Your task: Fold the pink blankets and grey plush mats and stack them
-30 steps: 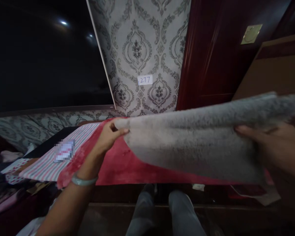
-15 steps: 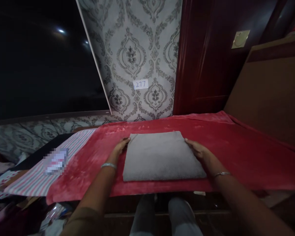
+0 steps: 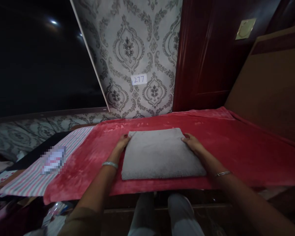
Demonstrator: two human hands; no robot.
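Head: grey cloth (image 3: 159,154) lies between left hand (image 3: 123,142) and right hand (image 3: 192,143).

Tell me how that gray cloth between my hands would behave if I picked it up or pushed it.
The gray cloth looks soft and fleecy, so it would probably sag if lifted by one edge. Lying flat and low, it seems unlikely to roll or tip. The plush-looking red blanket beneath might bunch up when it's pushed.

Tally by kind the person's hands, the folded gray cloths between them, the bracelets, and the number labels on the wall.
Hands: 2 (left hand, right hand)
Folded gray cloth: 1
Bracelets: 2 (left bracelet, right bracelet)
Number label: 1
Total: 6
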